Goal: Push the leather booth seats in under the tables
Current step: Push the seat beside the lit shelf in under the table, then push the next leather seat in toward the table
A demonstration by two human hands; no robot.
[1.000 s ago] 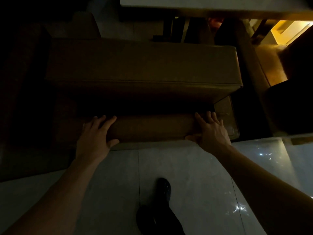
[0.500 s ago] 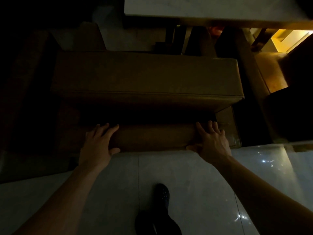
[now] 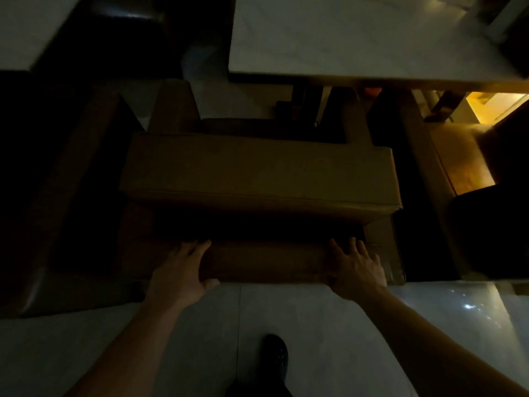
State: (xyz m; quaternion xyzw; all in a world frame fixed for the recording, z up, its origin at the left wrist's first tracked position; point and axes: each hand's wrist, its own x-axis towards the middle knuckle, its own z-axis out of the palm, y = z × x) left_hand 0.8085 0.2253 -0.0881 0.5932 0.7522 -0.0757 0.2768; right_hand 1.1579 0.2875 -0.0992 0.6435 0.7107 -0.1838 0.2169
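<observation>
Seat (image 3: 257, 173), a brown leather booth bench seen from above in dim light, fills the middle of the view; its broad cushion lies crosswise, and its far edge stands near the front edge of the pale surface (image 3: 357, 38), partly short of it. Backrest top (image 3: 266, 262), a narrow padded band, runs along the near side of the seat, just above the floor line. Floor (image 3: 315, 325) of glossy pale tile spreads below, with bright reflections at the right. A second pale surface (image 3: 25, 27) shows at the upper left corner. Further brown seats flank the central one on both sides, the right one (image 3: 458, 159) catching warm yellow light. Left hand (image 3: 180, 270) lies flat on the backrest top, fingers spread wide, thumb over the near edge, gripping nothing. Right hand (image 3: 355, 267) rests likewise near the backrest's right end, palm down, fingers open and splayed. A dark shoe (image 3: 276, 353) stands on the tile between the forearms.
</observation>
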